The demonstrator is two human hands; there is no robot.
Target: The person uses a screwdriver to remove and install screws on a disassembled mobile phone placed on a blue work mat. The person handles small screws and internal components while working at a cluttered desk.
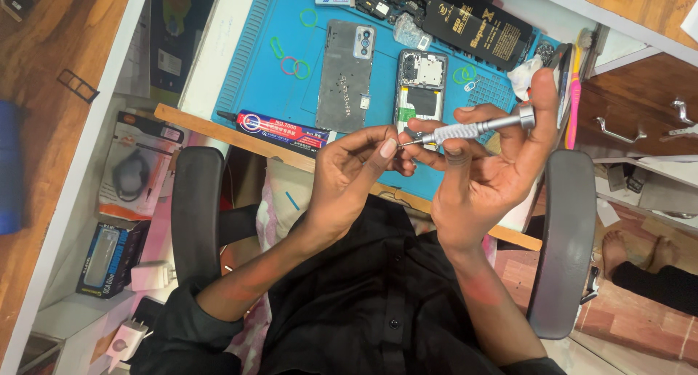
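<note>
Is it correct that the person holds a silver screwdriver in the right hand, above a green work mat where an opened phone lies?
Not quite: the work mat is blue, not green, as the head view shows. The rest holds: the right hand grips the silver screwdriver, and the opened phone lies on the mat.

The screwdriver point(465, 131) is a slim silver metal tool with a knurled grip and a smooth round cap at its far end. It lies nearly level in the air, its cap end slightly raised, above the near edge of the blue surface point(254, 77). Its thin bit points toward the fingertips pinched at its tip.
</note>
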